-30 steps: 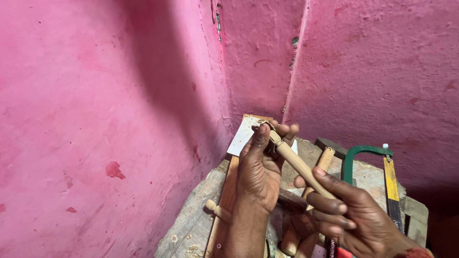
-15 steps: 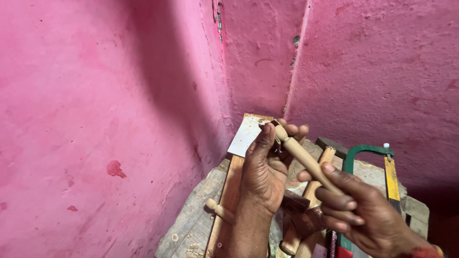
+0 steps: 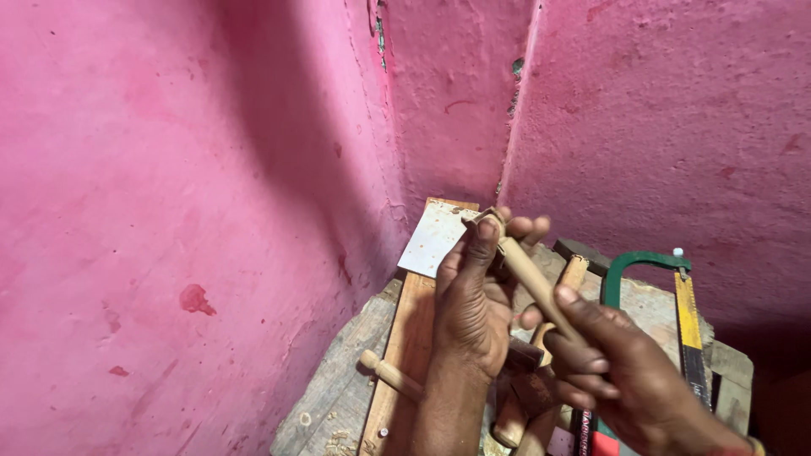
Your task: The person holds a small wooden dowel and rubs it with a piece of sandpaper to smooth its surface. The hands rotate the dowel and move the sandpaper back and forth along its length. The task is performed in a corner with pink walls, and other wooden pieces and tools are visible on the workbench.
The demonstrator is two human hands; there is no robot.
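Both hands hold one turned wooden rod [image 3: 525, 272] above a workbench. My left hand [image 3: 473, 304] grips its upper end, with the thumb pressed near the tip and the fingers wrapped behind. My right hand [image 3: 621, 376] grips the lower end from the right. The rod slants down to the right. Whatever lies under my hands is hidden.
Pink plaster walls [image 3: 169, 211] close in on the left and behind. On the wooden bench [image 3: 334, 397] lie a wooden peg [image 3: 389, 373], a plank [image 3: 405, 346], a pale sheet [image 3: 432, 235], more wooden handles [image 3: 574, 274] and a green-framed hacksaw [image 3: 667, 287].
Both hands and the rod have shifted slightly to the right in view. The grip on the rod is unchanged.
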